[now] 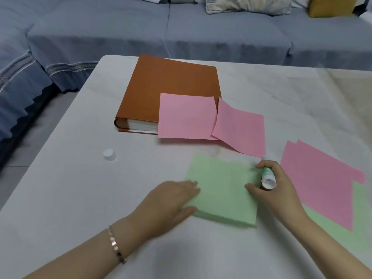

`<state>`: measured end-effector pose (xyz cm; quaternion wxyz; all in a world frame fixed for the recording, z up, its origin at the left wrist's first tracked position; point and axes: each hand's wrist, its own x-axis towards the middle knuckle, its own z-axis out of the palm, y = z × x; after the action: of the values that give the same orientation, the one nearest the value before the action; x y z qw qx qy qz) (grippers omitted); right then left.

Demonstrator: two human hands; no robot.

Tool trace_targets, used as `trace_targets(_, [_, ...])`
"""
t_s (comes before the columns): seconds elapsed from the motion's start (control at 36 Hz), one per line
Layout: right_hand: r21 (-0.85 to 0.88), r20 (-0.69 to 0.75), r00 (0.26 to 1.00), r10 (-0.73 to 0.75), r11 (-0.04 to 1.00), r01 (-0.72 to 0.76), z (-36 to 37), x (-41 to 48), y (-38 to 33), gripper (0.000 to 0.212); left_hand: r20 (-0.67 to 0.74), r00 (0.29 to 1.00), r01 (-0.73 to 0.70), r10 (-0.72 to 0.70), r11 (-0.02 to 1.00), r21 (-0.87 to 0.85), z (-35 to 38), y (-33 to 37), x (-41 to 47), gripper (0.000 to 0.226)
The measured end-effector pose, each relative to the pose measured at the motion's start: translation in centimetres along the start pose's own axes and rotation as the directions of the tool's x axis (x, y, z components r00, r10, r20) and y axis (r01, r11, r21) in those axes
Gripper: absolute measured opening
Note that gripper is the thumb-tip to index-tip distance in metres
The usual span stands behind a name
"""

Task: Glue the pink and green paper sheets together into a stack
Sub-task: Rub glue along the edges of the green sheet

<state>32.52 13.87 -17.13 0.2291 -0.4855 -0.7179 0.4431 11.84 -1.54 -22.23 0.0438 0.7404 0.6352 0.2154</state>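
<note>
A green paper sheet [221,188] lies flat on the white table in front of me. My left hand [171,202] presses flat on its left edge, fingers together. My right hand [277,188] grips a white and green glue stick [268,176], its tip pointing at the sheet's far right corner. Two pink sheets lie beyond: one [187,115] rests on the brown album, the other [241,127] leans off its right side. To the right lies a pile of pink sheets [318,184] over green sheets [360,218].
A thick brown album [161,91] sits at the table's far middle. The glue stick's white cap [109,154] stands alone on the left of the table [70,188]. A blue sofa with cushions runs behind the table's far edge.
</note>
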Motion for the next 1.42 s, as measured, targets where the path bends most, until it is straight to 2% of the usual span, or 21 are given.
trace_targets(0.06, [-0.017, 0.003, 1.000, -0.017, 1.000, 0.017, -0.1, -0.1, 0.2, 0.041, 0.052, 0.993, 0.113, -0.109, 0.992, -0.063, 0.1, -0.5, -0.1, 0.062])
trace_targets(0.19, [-0.045, 0.030, 0.998, -0.063, 0.997, 0.064, 0.0, 0.3, 0.3, 0.044, 0.009, 0.989, 0.146, -0.146, 0.977, -0.157, 0.4, -0.3, -0.1, 0.063])
trace_targets(0.31, [-0.080, 0.076, 0.995, -0.068, 0.994, 0.074, 0.1, 0.7, 0.1, 0.045, 0.010, 0.981, 0.193, -0.192, 0.980, -0.041, 1.1, -0.6, 0.0, 0.045])
trace_targets(0.47, [-0.174, 0.118, 0.985, -0.124, 0.974, 0.144, -0.2, 0.8, 0.2, 0.038, -0.027, 0.987, 0.161, -0.160, 0.986, 0.042, 2.2, -0.6, -0.2, 0.044])
trace_targets(0.61, [-0.163, -0.086, 0.973, -0.215, 0.966, 0.199, -1.3, 0.7, -0.5, 0.024, -0.106, 0.991, 0.086, -0.079, 0.995, 0.055, 2.7, 0.3, -0.7, 0.042])
trace_targets(0.69, [-0.161, -0.209, 0.948, -0.239, 0.965, 0.207, -1.7, 0.6, -1.3, 0.036, -0.139, 0.988, 0.076, -0.071, 0.997, 0.030, 3.0, 1.0, -0.8, 0.040])
trace_targets(0.75, [-0.121, -0.252, 0.933, -0.256, 0.965, 0.232, -1.6, 0.4, -1.9, 0.035, -0.140, 0.987, 0.084, -0.080, 0.996, 0.021, 3.2, 1.3, -0.9, 0.039])
trace_targets(0.81, [-0.049, -0.215, 0.951, -0.223, 0.975, 0.217, -0.9, 0.2, -2.7, 0.027, -0.140, 0.986, 0.093, -0.090, 0.996, 0.015, 3.4, 1.3, -1.0, 0.039])
trace_targets(0.89, [0.003, -0.069, 0.982, -0.178, 0.984, 0.179, 0.6, 0.1, -2.4, 0.023, -0.147, 0.983, 0.110, -0.106, 0.994, 0.015, 3.3, 1.4, -1.0, 0.040])
trace_targets(1.03, [0.072, 0.092, 0.992, -0.090, 0.994, 0.083, 3.8, 0.1, -2.4, 0.008, -0.169, 0.979, 0.121, -0.117, 0.993, 0.012, 3.3, 1.4, -1.1, 0.040])
trace_targets(1.17, [0.023, 0.156, 0.988, -0.014, 1.000, 0.011, 6.3, 0.8, -2.5, 0.011, -0.205, 0.969, 0.136, -0.137, 0.991, -0.019, 3.3, 1.4, -1.1, 0.042])
trace_targets(1.33, [-0.096, 0.222, 0.974, -0.055, 0.992, 0.078, 7.2, 1.7, -3.7, 0.016, -0.222, 0.964, 0.142, -0.145, 0.989, -0.032, 3.3, 1.4, -1.1, 0.040])
trace_targets(1.42, [-0.127, 0.257, 0.963, -0.080, 0.985, 0.116, 7.4, 1.9, -4.2, 0.011, -0.218, 0.964, 0.146, -0.151, 0.988, -0.041, 3.3, 1.4, -1.1, 0.040])
